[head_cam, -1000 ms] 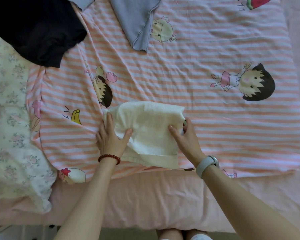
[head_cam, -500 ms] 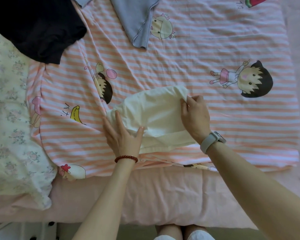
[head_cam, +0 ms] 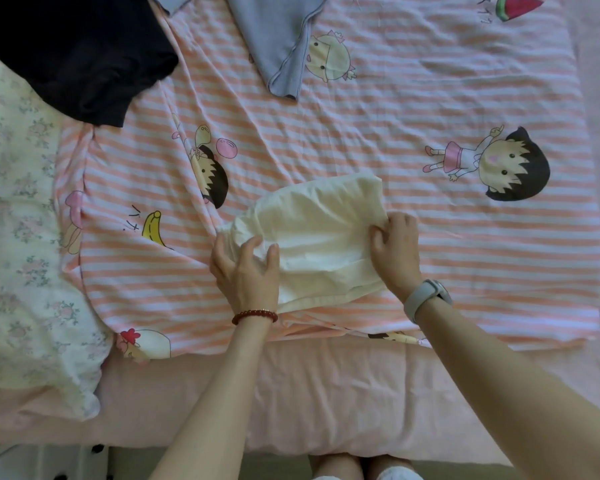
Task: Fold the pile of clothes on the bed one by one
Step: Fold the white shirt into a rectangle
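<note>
A pink bed point(head_cam: 326, 403) is filling the view, and a pink and white striped cotton sheet with cartoon children printed on it point(head_cam: 413, 109) is lying wrinkled over most of it. A cream quilt with small faded flowers point(head_cam: 21, 265) is covering the left side. A black crumpled garment point(head_cam: 80, 53) is lying at the far left, partly on the quilt, and a grey-blue garment with a stitched edge point(head_cam: 274, 46) is hanging in from the far edge, a little right of it.

A cream-white soft cloth garment, partly folded point(head_cam: 319, 237), is resting on the striped sheet near the middle, toward the near edge. The left hand point(head_cam: 246, 271), with a red bead bracelet point(head_cam: 254, 316) on its wrist, is lying on the left end of this garment with the fingers spread and slightly bent, thumb on the cloth. The right hand point(head_cam: 395, 247), with a light grey wristwatch point(head_cam: 426, 299), is curling its fingers and pinching the right edge of the garment.
</note>
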Motion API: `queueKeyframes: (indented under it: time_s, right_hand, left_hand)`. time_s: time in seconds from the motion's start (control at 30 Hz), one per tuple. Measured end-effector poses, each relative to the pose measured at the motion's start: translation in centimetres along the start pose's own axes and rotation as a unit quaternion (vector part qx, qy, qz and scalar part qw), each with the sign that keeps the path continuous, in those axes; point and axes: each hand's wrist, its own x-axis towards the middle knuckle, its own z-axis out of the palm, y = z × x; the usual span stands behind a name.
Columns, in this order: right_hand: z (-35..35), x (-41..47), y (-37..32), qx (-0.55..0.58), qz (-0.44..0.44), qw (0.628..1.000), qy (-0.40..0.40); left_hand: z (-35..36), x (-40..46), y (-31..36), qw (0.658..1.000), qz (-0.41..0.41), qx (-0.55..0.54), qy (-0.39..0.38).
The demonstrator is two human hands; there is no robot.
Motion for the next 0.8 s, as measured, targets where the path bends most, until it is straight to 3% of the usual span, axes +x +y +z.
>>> queueKeyframes:
  time_s: [0.13, 0.3, 0.43, 0.53, 0.67, 0.73, 0.8]
  right_hand:
    - [-0.9, 0.9, -1.5, 0.142, 0.015, 0.984, -0.103]
    - [-0.9, 2.1, -2.0, 0.101, 0.044, 0.983, -0.150]
    - [-1.0, 1.2, -1.8, 0.130, 0.031, 0.977, -0.167]
    - [-2.2, -0.2, -1.0, 0.194, 0.020, 0.973, -0.122]
    - [-4.6, -1.6, 2.3, 0.171, 0.064, 0.981, -0.060]
    - [-5.5, -1.9, 4.3, 0.159, 0.108, 0.980, -0.057]
    - [-5.9, -1.9, 5.7, 0.167, 0.138, 0.975, -0.049]
  left_hand:
    - [-0.3, 1.5, 0.9, 0.996, -0.078, -0.053, 0.007]
    - [-1.2, 2.6, 0.4, 0.979, -0.183, -0.021, -0.091]
    - [-1.7, 2.3, 0.2, 0.987, -0.120, 0.045, -0.097]
    - [-1.5, 1.6, 0.8, 0.993, -0.055, 0.062, -0.089]
    - [0.2, -0.2, 2.5, 0.990, 0.032, 0.040, -0.129]
    - [1.4, -1.0, 3.5, 0.984, 0.031, 0.009, -0.178]
    - [2.6, -1.2, 4.5, 0.967, -0.033, -0.078, -0.242]
